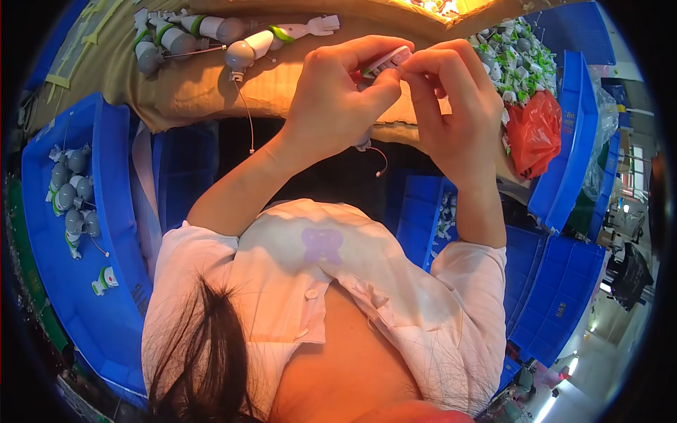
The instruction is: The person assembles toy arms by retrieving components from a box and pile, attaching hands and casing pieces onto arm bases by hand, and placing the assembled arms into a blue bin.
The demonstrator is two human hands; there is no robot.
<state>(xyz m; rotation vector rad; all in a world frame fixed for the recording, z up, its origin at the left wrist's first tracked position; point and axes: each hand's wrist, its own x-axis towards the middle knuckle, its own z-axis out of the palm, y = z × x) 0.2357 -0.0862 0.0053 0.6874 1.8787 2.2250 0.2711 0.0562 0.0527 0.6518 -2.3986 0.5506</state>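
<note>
My left hand [328, 99] is closed around a small white and green plastic part [388, 62], holding it between thumb and fingers above the table edge. At the right end of this part, my right hand [458, 106] is pinched with its fingertips close together; what sits between them is too small to make out. Below my left hand a grey rounded piece with a thin cord [381, 166] hangs down, mostly hidden by the hand. Left of my hands, a white, grey and green jointed toy-like piece [255, 48] lies on the cardboard, its wire dangling over the edge.
Several similar pieces [166, 35] lie at the back left. A heap of small white and green parts [518, 56] and a red plastic bag [534, 134] are at the right. Blue bins [116, 211] stand on both sides, the left one holding grey and white pieces [70, 190].
</note>
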